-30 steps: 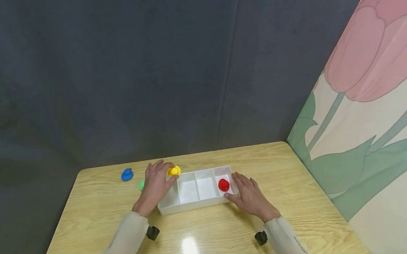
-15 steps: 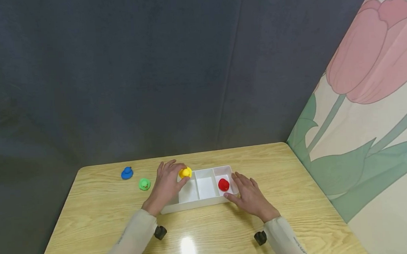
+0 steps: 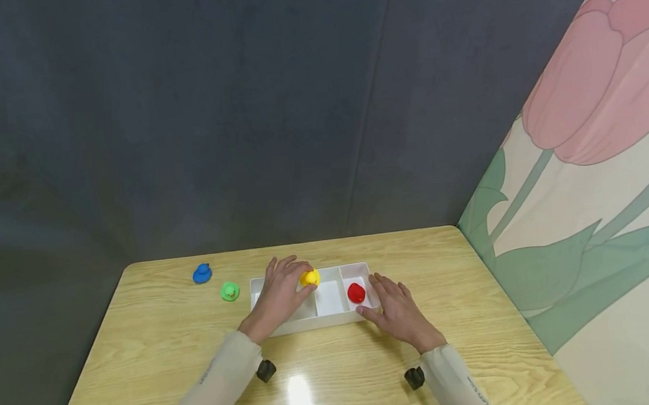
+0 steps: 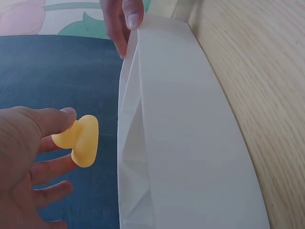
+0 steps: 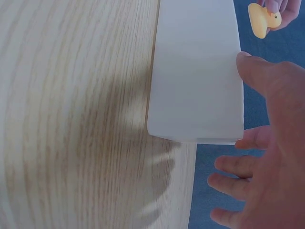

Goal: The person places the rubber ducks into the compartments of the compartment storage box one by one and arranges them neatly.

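My left hand (image 3: 279, 295) pinches a small yellow rubber duck (image 3: 310, 278) between thumb and fingers. In the head view the duck overlaps the back part of a white divided tray (image 3: 330, 322), near a middle divider. The left wrist view has the duck (image 4: 86, 140) held above the tray's rim, tipped sideways in that view. At the tray's right end is my right hand (image 3: 399, 314), its fingers extended and loosely bent. Its thumb touches the front rim and its forefinger is at the end corner. A red toy (image 3: 356, 293) lies in the rightmost compartment.
To the tray's left, a green duck (image 3: 230, 291) and a blue duck (image 3: 202, 273) sit on the wooden table (image 3: 162, 342). A dark curtain (image 3: 234, 122) hangs behind the table, and a wall with a tulip picture (image 3: 575, 95) borders the right side.
My left hand has carried the yellow duck rightward, from over the tray's left end to near its middle. The green duck has come into full view. My right hand stays in place.
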Tool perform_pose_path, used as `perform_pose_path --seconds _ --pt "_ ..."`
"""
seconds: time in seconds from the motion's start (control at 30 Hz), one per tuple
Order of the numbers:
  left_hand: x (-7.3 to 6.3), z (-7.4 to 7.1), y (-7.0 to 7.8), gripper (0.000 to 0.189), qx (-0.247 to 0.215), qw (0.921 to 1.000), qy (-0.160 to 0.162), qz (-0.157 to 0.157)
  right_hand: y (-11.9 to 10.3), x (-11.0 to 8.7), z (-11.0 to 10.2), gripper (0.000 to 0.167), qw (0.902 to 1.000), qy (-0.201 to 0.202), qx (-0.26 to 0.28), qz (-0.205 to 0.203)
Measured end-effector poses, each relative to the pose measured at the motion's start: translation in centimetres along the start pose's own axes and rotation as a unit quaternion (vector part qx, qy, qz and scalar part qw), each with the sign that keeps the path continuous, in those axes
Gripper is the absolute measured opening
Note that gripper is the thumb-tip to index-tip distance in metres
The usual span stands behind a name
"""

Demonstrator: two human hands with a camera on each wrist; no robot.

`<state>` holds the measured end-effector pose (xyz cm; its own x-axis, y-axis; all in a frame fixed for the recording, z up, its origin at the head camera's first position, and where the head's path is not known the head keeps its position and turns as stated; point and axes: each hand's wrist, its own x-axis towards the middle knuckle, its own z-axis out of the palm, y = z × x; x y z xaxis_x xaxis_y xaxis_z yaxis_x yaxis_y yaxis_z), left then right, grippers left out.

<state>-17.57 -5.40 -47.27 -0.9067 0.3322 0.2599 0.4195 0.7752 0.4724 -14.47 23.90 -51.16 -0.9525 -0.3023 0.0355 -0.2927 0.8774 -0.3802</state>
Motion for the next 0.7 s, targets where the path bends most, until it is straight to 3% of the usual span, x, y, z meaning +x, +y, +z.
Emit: perform_pose_path --seconds 0.3,0.7 --pt "0.5 0.7 1.0 0.035 -0.011 0.9995 -0.024 0.02 -0.1 0.1 -0.1 0.085 0.9999 -0.011 0.001 0.01" --pt "0.6 1.7 1.9 0.036 -0.021 0.9985 -0.048 0.018 -0.1 0.2 0.0 0.083 0.9999 -0.011 -0.004 0.009"
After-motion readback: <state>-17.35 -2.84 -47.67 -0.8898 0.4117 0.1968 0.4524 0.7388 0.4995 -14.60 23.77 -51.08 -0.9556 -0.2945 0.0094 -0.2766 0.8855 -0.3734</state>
